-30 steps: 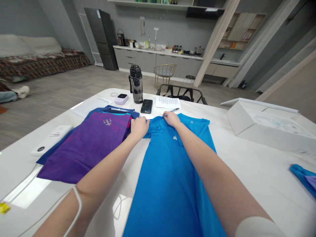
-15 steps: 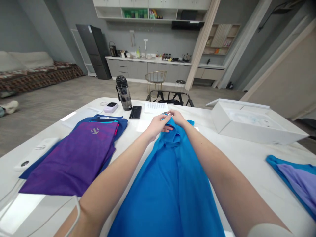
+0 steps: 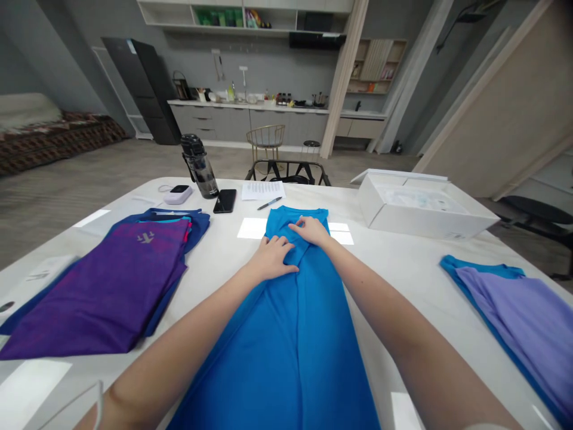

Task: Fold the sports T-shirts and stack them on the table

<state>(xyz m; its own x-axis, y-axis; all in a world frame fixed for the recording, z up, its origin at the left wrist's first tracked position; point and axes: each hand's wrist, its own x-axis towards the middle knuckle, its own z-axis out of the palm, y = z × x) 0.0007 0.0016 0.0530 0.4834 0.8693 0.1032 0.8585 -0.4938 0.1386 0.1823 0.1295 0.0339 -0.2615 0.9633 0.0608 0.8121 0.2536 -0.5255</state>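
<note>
A blue garment lies lengthwise on the white table, its sides folded inward and its neckline at the far end. My left hand rests on its left part below the neckline, palm down with the fingers spread. Just to the right and a little farther off, my right hand has thumb and index finger pinched together at the cloth near the collar. At the left lies a stack of folded clothes with a purple shirt on top.
Beyond the garment are a pen, a printed sheet, a phone, a bottle and a small lilac device. A white box stands at the back right; lilac and blue clothes lie at the right edge.
The collar end, bunched up between both hands before, now lies flat on the table. My left hand has come nearer and spread out; the pen is uncovered. The view has shifted right.
</note>
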